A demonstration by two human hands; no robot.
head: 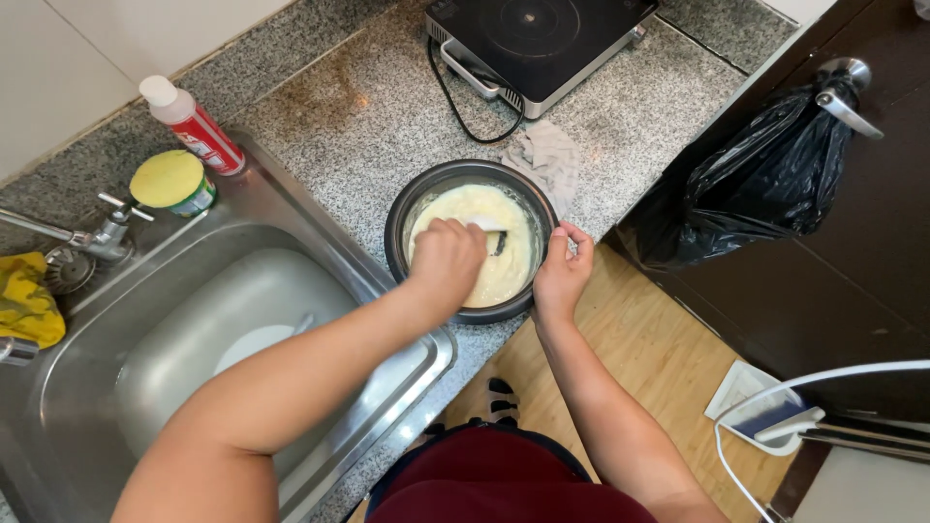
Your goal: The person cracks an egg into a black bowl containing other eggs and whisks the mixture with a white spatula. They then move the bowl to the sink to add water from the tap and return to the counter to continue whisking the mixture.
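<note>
- My left hand [446, 260] is closed around the handle of a utensil [492, 230] whose dark end dips into the pale batter [509, 266].
- My right hand [562, 271] pinches the rim of the dark round pot [412, 208], thumb on the edge.
- The pot sits on the speckled granite counter [368, 116], just beside the steel sink [213, 320] (near the counter's front edge).
- A crumpled grey cloth [547, 155] lies touching the pot's far side, with a black induction hob [533, 39] beyond it.
- A red bottle [194, 126] and a yellow-lidded tub [174, 182] stand by the tap [97, 235].
</note>
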